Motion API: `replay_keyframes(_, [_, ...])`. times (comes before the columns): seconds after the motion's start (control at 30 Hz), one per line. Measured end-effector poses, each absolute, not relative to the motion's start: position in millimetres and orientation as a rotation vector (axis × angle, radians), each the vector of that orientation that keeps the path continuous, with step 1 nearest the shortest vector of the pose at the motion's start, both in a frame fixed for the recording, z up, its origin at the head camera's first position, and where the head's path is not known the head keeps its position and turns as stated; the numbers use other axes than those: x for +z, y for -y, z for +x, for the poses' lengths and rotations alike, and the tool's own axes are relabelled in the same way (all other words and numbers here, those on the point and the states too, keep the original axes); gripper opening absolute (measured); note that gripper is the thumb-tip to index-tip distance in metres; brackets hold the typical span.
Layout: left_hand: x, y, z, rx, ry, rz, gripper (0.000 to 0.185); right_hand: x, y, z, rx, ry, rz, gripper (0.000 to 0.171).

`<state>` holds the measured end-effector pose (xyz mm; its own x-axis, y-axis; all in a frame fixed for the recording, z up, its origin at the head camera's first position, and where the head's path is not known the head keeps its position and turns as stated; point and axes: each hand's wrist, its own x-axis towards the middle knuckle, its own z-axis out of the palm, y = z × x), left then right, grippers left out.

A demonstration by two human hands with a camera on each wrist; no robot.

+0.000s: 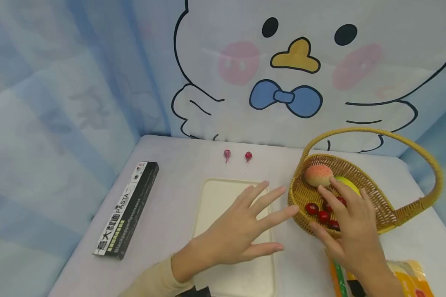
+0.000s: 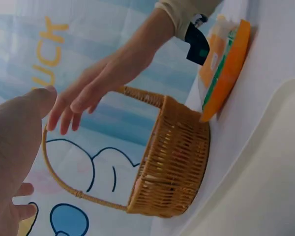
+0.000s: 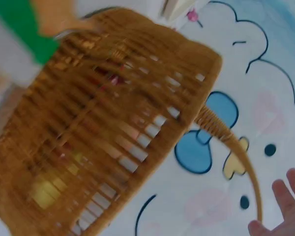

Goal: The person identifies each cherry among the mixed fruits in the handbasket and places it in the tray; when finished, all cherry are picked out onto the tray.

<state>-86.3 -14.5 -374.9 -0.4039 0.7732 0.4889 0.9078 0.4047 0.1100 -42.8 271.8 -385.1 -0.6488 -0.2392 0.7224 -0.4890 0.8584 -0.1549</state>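
Observation:
Above the cream tray, my left hand is stretched out with its fingers spread and holds nothing. My right hand hangs over the near side of a wicker basket, fingers loosely bent and apart, overlapping its contents in the head view. Inside the basket lie a speckled pink bun-like piece, a yellow-green fruit partly covered by the fingers, and several dark red cherries. In the left wrist view, the right hand shows up beside the basket's handle.
A black and white pasta box lies at the left of the table. Two wrapped lollipops, one pink and one red, lie behind the tray. An orange and yellow package sits at the near right, partly under the right forearm.

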Motion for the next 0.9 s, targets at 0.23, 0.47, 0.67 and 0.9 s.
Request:
replay_keyframes(0.23, [-384.8,-23.2,-92.2,-0.846,2.337,-1.554,0.078,-383.8,-308.4,-23.1,0.430,2.357,0.255,0.079])
replay_keyframes(0.47, [-391.6,-55.8,-93.3,-0.899,2.461,-1.703,0.081,-385.6,-347.5,-0.7,0.368,2.290,0.123,0.076])
replay_keyframes(0.67, [-391.9,-78.9,-96.1,-0.917,2.488,-1.745,0.077,-382.4,-375.5,10.2,0.352,2.299,0.034,0.079])
replay_keyframes(0.9, [-394.8,-101.6,-103.5,-0.976,2.502,-1.775,0.074,-390.9,-400.8,10.2,0.400,2.331,0.025,0.074])
